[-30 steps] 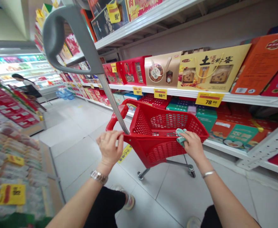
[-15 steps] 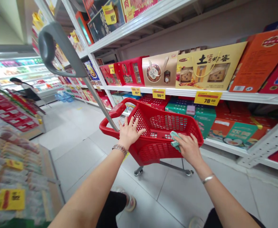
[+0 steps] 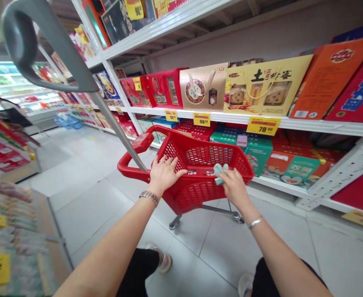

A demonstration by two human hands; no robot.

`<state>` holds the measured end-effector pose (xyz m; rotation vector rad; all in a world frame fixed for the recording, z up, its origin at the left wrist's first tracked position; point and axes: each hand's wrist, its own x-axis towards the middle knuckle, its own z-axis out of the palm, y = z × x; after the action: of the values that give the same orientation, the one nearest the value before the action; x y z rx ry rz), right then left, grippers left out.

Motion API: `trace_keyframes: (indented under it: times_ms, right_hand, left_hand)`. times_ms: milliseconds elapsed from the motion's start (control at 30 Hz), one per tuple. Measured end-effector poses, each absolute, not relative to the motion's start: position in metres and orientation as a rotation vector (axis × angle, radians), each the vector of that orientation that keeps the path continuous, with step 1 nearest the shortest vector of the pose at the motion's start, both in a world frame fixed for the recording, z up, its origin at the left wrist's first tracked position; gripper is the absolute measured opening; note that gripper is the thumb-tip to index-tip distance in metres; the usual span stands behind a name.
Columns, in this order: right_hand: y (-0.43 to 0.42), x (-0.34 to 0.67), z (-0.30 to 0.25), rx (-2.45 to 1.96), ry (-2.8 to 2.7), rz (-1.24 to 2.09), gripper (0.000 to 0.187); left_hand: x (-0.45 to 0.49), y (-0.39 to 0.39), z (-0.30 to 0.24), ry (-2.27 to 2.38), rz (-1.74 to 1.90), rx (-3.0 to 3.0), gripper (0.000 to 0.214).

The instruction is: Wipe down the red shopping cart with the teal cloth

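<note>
In front of me stands a red plastic shopping cart (image 3: pixel 187 192) on grey legs with casters. A grey pole rises at its left to a looped grey handle (image 3: pixel 85 74). My left hand (image 3: pixel 164 173) rests on the near rim at the cart's left end, fingers spread and holding nothing. With my right hand (image 3: pixel 235 187) I grip a folded pale green cloth (image 3: pixel 219 174) against the near rim, toward the right end. The basket's visible inside holds no goods.
Behind the cart runs a white shelf (image 3: pixel 212 116) with boxed goods, among them a yellow gift box (image 3: pixel 264 88). A display of packaged food (image 3: pixel 17 231) stands at the lower left. Farther back on the left, a person (image 3: pixel 8 109) is near a red display. Both my feet are on the tiled floor.
The whole view has shifted, so the cart, hands and shelves sit farther left. My left hand stays on the rim. The cloth is still in my right hand at the near rim.
</note>
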<state>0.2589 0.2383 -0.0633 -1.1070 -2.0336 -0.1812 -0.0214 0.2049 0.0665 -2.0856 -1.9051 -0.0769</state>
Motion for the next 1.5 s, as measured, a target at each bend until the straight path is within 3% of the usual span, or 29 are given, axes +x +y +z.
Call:
trace_keyframes:
  times_ms: [167,333,967,1500]
  right_hand:
    - [0.213,0.176,-0.043,-0.897,-2.084,-0.01,0.047]
    - [0.207,0.158,-0.032,-0.876,-2.111,0.036,0.043]
    - [0.244,0.36,-0.078,-1.427,-1.934,-0.249,0.043]
    - [0.198,0.174,-0.019,-1.0,-2.225,0.06,0.039]
  left_hand:
    - [-0.03,0.195,0.066,-1.781,-0.058,-2.205,0.075]
    - [-0.034,0.185,0.067,-1.789,-0.077,-2.192,0.067]
    - [-0.029,0.18,0.07,-1.841,0.019,-2.114,0.072]
    - [-0.02,0.18,0.066,-1.737,-0.094,-2.106,0.059]
